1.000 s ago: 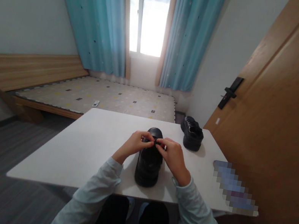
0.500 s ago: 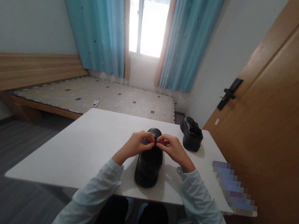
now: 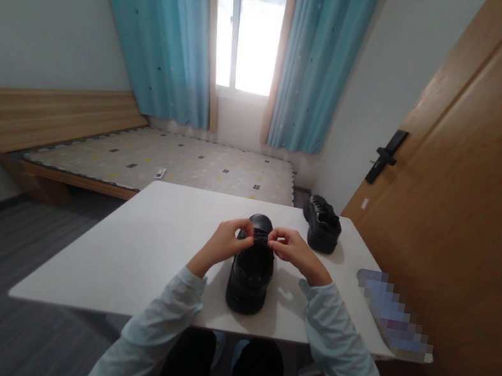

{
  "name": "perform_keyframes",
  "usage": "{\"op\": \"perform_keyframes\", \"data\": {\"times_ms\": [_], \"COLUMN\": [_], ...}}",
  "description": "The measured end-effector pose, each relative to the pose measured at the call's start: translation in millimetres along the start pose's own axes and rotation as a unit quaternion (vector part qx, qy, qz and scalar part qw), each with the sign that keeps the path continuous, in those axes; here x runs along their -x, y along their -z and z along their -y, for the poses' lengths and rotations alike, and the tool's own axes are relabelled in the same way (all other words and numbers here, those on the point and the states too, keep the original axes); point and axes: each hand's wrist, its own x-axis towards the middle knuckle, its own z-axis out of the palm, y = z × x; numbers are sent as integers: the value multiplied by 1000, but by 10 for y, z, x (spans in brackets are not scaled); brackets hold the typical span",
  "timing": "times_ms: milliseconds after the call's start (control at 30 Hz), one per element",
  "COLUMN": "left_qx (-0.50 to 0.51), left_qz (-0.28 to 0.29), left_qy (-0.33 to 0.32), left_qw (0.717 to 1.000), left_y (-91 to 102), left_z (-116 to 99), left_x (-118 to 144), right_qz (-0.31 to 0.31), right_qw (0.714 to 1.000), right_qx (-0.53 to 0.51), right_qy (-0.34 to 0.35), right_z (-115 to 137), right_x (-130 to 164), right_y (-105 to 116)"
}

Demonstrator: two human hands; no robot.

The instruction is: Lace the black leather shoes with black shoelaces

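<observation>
Shoe point(image 3: 250, 272) on desk point(image 3: 148, 247), long axis near-to-far, toe far; my left hand point(image 3: 224, 243) and right hand point(image 3: 291, 250) flank it, fingers pinching lace point(image 3: 260, 237) ends, equally near

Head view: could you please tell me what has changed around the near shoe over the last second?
The hands have drawn slightly apart: the left hand and right hand now pinch the lace stretched between them, where their fingertips met before. The right forearm has swung outward. The near shoe, far shoe and table stayed put.
</observation>
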Motion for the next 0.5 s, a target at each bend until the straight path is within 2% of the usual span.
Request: {"op": "perform_keyframes", "data": {"times_ms": [233,500], "left_qx": [15,45], "left_qz": [27,65], "left_qy": [39,96], "left_qw": [999,992], "left_y": [-8,-29], "left_z": [99,187], "left_x": [-7,-4], "right_qz": [-27,-2], "right_qw": [999,996], "right_qx": [-31,-78], "right_qy": [-21,-50], "right_z": [-54,-106], "right_x": [-3,-12], "right_y": [10,41]}}
